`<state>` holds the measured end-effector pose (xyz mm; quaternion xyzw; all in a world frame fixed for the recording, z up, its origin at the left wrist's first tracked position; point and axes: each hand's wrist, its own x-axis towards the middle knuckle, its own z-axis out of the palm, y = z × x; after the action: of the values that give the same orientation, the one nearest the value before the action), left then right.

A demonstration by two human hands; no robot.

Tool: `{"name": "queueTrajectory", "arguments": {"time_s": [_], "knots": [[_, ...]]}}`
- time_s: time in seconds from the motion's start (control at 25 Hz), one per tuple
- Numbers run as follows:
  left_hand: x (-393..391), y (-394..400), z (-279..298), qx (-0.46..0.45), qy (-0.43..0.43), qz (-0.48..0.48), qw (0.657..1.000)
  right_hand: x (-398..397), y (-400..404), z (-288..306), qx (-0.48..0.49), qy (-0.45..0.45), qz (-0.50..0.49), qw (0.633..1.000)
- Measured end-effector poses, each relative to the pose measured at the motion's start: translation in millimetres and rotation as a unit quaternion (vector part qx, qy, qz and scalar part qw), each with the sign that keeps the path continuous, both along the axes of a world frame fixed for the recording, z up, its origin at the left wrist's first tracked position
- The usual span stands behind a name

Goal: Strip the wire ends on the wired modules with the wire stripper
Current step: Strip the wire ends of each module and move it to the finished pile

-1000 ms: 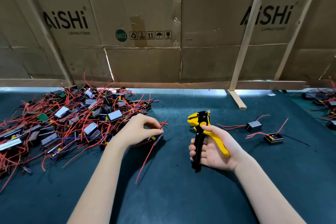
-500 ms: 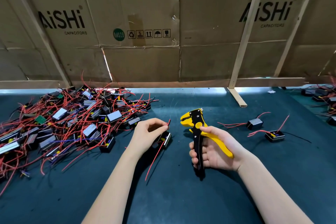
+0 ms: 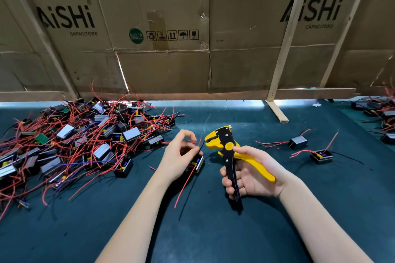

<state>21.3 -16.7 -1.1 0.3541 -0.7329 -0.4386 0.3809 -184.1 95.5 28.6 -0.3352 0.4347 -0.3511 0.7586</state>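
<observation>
Head | dark green mat (image 3: 213, 230) | cardboard wall (image 3: 245, 49) | wooden struts (image 3: 284, 49)

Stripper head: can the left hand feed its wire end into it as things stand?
Probably yes. The left hand pinches a wire just beside the open head of the wire stripper in the right hand; nothing lies between.

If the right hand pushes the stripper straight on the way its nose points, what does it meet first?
Probably nothing near: the yellow-and-black wire stripper in the right hand points up-left, past the left hand's wire ends, over bare green mat. Depth is unclear.
</observation>
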Motion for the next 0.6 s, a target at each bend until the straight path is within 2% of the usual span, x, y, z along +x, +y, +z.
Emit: {"name": "queueTrajectory", "arguments": {"time_s": [0.16,0.48,0.6], "knots": [[-2.0,1.4,-1.9,-0.046,-0.026,-0.003,0.999,-0.1,-1.1,0.1,0.011,-0.007,0.001,1.000],[-1.0,-0.1,-0.9,-0.117,-0.098,0.060,0.987,-1.0,0.6,0.7,0.027,-0.019,-0.037,0.999],[2.3,-3.2,-2.0,-0.106,-0.072,0.073,0.989,-2.2,1.1,0.6,0.029,-0.020,-0.038,0.999]]}}
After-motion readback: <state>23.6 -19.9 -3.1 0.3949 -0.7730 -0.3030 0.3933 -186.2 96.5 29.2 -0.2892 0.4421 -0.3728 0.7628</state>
